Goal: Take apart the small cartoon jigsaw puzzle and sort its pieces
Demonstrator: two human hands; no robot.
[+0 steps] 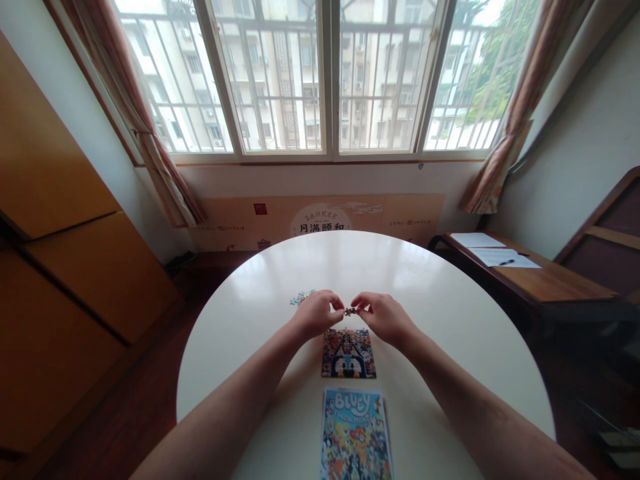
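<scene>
The colourful puzzle lies flat, part-built — a small brownish piece just beyond.

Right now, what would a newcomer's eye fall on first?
Probably the bright, barred window across the top, beyond the round white table. On the table, the blue-faced puzzle lies just beyond the colourful Bluey sheet. Farther out still, a small dark piece sits between the left hand and right hand.

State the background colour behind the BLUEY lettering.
Light blue on the BLUEY sheet, as the head view shows.
</scene>
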